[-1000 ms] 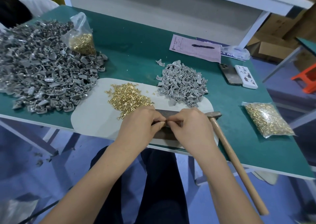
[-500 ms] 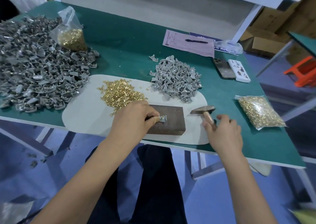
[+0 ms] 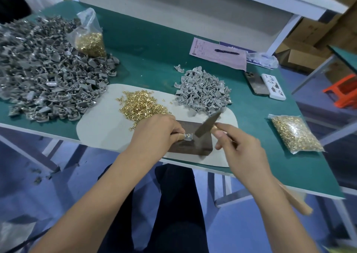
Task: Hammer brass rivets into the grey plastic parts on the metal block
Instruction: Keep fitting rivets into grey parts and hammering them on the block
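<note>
Left grip (image 3: 156,134) pinches grey plastic part (image 3: 188,136) on metal block (image 3: 201,146); right grip (image 3: 239,152) holds hammer (image 3: 207,124), head just beside our part. Brass rivets (image 3: 143,104) beyond left grip.

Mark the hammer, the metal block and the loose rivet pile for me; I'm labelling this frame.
hammer (image 3: 207,124): head view, on its blurred metal head.
metal block (image 3: 195,146): head view, bare top face.
loose rivet pile (image 3: 142,105): head view, pile's middle.

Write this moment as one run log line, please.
left hand holds grey part on block | right hand holds hammer above
</note>
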